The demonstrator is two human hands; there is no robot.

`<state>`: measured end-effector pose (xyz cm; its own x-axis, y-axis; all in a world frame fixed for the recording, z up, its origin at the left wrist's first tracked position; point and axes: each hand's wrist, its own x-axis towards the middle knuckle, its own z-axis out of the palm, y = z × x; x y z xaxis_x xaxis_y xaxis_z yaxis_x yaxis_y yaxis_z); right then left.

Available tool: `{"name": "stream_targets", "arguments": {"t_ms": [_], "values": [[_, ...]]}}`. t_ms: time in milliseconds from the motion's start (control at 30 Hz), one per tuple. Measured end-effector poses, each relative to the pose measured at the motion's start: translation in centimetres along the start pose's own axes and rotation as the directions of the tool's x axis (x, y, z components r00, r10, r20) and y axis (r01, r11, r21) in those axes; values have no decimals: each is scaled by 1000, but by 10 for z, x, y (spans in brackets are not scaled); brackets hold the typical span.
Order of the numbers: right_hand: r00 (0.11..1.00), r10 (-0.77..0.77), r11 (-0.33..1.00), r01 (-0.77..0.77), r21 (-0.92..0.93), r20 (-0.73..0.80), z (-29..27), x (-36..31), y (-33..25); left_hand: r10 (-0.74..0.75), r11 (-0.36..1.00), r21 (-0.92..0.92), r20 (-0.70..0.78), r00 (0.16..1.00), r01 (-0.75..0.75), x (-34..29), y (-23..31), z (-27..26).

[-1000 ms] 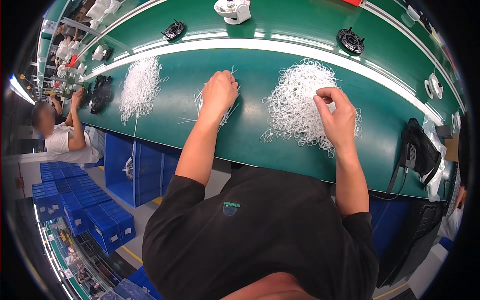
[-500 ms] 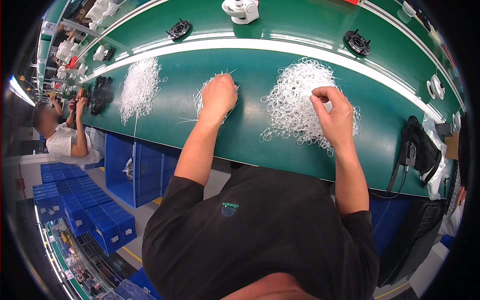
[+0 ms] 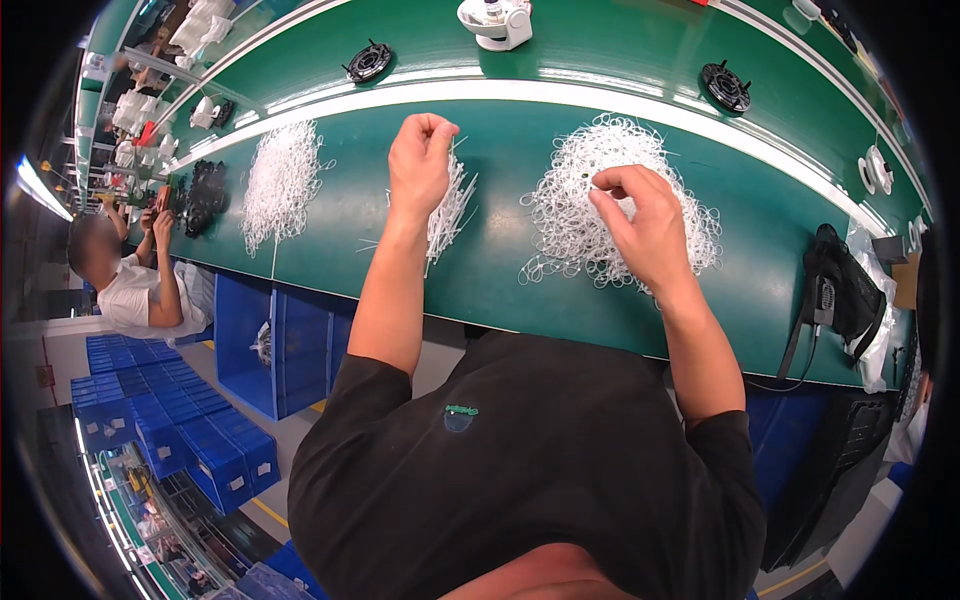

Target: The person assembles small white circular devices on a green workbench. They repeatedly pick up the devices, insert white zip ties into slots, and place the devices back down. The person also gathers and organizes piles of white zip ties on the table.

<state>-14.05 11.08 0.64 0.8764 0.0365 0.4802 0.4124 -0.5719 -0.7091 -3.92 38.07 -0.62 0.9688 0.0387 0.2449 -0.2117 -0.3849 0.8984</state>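
On the green table, my left hand (image 3: 420, 165) is raised over a pile of thin, straight white strips (image 3: 448, 220). Its thumb and fingers are pinched together, and what they hold, if anything, is too small to make out. My right hand (image 3: 645, 225) hovers at a larger heap of thin white loops (image 3: 590, 160), covering its near right part. Thumb and index finger there curl toward each other in a pinch; anything between them is hidden among the white loops. Farther left lies another pile of thin white loops (image 3: 280, 190), touched by neither hand.
Beyond a white rail, a green belt carries black round parts (image 3: 370, 62) (image 3: 725, 88) and a white device (image 3: 497, 25). A black bag (image 3: 845, 300) lies at the right. Blue crates (image 3: 245, 350) stand below left. A person (image 3: 150, 290) works at the far left, near black parts (image 3: 205, 195).
My left hand has lifted away from the strips, uncovering more of them. My right hand has shifted slightly left over the loops. The parts on the belt have moved a little to the right.
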Motion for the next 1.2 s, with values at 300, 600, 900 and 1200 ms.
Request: {"name": "stream_targets", "arguments": {"t_ms": [300,600,900,1200], "values": [[1000,-21,968,16,252,18,32,17,-29,-47,695,-690,237,970,202,-24,33,19],[991,100,936,-122,329,85,36,17,-21,-68,537,-749,421,905,388,-48,46,36],[984,177,889,-147,433,-27,41,14,-16,-27,853,-510,160,987,106,-62,46,54],[974,193,867,-111,486,-122,44,14,-17,-60,747,-631,248,967,208,-65,46,60]]}}
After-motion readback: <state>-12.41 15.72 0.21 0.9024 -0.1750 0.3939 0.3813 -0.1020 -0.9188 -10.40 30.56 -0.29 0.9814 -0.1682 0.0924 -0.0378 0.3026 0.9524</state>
